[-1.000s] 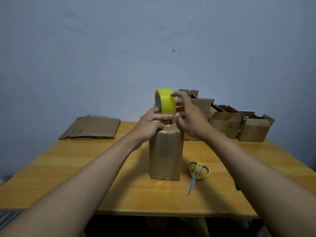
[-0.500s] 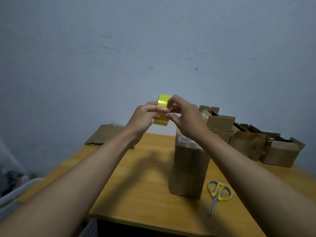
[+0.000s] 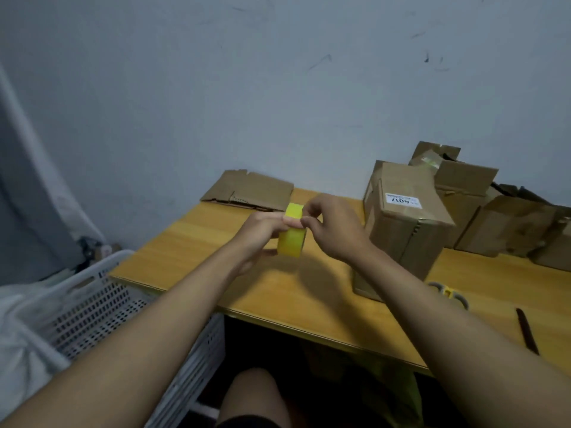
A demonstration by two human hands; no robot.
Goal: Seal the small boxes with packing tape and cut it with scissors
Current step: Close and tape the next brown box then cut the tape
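Since the earlier frame both hands and the yellow tape roll have come down from above the tall box to a spot left of it, low over the table. Left hand grips the roll from its left side, fingers curled round it; right hand pinches at the roll's upper edge with thumb and fingertips. Scissors lie on the table beside the box base, partly hidden by the right forearm; open boxes stand behind.
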